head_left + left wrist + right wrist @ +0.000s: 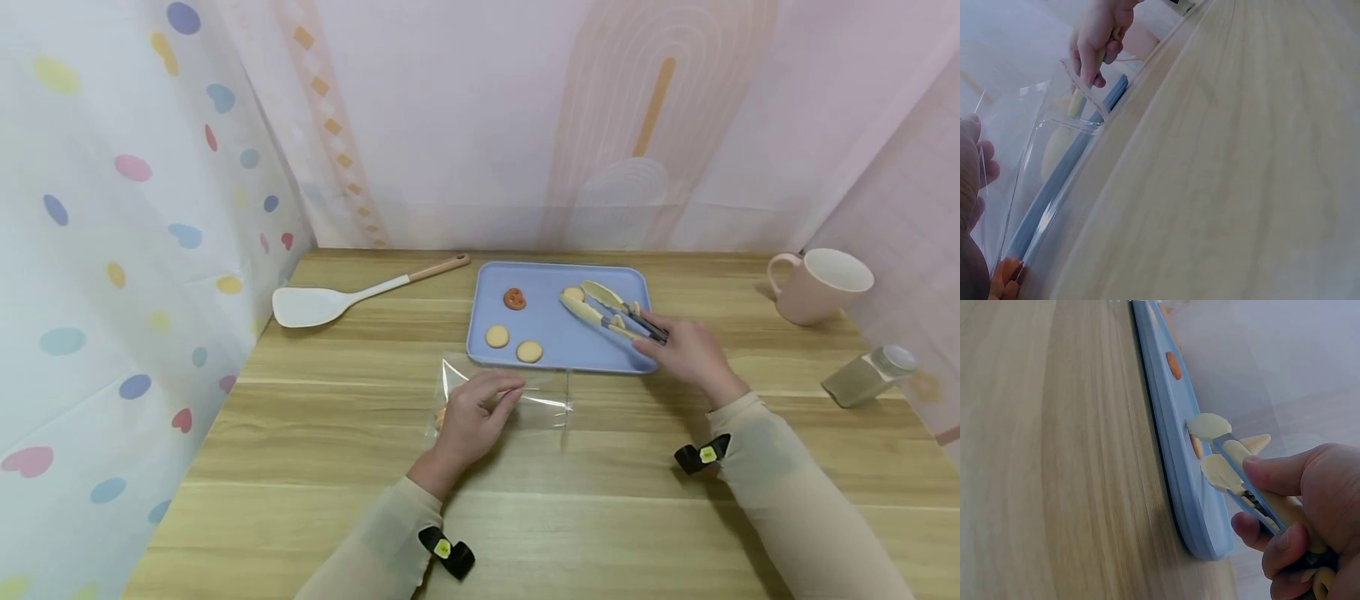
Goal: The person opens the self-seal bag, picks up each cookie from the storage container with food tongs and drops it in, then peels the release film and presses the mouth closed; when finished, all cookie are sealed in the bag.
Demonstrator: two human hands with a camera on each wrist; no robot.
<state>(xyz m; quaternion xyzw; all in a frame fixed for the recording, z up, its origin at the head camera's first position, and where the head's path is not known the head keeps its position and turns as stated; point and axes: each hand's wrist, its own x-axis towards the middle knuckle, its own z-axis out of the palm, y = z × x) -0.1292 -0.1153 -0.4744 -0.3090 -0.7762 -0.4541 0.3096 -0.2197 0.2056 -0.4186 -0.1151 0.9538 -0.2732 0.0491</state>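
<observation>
My right hand (692, 357) grips a pair of cream tongs (600, 312), seen close up in the right wrist view. Their two heads are spread over the blue tray (551, 325), on either side of a pale round cookie (573, 293). Two more round cookies (497, 336) and a brown pretzel-shaped cookie (514, 298) lie on that tray. In front of it, my left hand (477, 414) pinches a clear plastic bag (543, 408), whose open end faces right. Orange-brown pieces (1007, 278) show inside the bag, partly hidden by the hand.
A white spatula (311, 307) with a wooden-coloured handle lies left of the tray. To the right stand a pink mug (817, 287) and a tilted-looking clear jar (868, 377) with a grey lid. Patterned curtains (465, 125) border the wooden table (337, 492).
</observation>
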